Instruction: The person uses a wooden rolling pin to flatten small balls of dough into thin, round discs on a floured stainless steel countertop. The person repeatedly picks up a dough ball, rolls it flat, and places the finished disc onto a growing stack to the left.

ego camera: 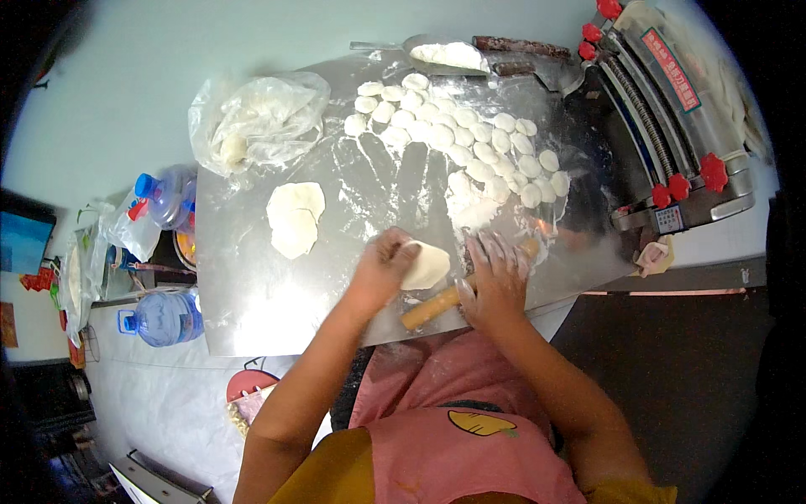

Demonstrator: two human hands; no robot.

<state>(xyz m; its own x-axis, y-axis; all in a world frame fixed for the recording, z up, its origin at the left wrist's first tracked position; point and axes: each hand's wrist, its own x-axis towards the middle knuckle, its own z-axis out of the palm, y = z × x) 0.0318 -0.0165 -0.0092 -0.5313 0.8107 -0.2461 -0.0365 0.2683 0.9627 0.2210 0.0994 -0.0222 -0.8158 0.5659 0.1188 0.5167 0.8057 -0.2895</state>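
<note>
Between the fingers and thumb of my left hand (389, 264) is the edge of a flat, rolled dough wrapper (428, 267). My right hand (497, 277) lies over a wooden rolling pin (434, 307), fingers spread and dusted with flour; the pin slants across the near edge of the metal worktop (245, 321). Two rolled wrappers (295, 233) overlap on the left of the worktop. Farther back lie many small flattened dough pieces (441, 137), with a heap of loose flour (472, 205) at their near side.
A clear plastic bag with dough (258, 120) sits at the back left. Behind the dough pieces are a metal scoop of flour (447, 57) and a wooden-handled tool (521, 46). A metal dough-rolling machine (667, 113) stands at the right, and water bottles (165, 320) at the left.
</note>
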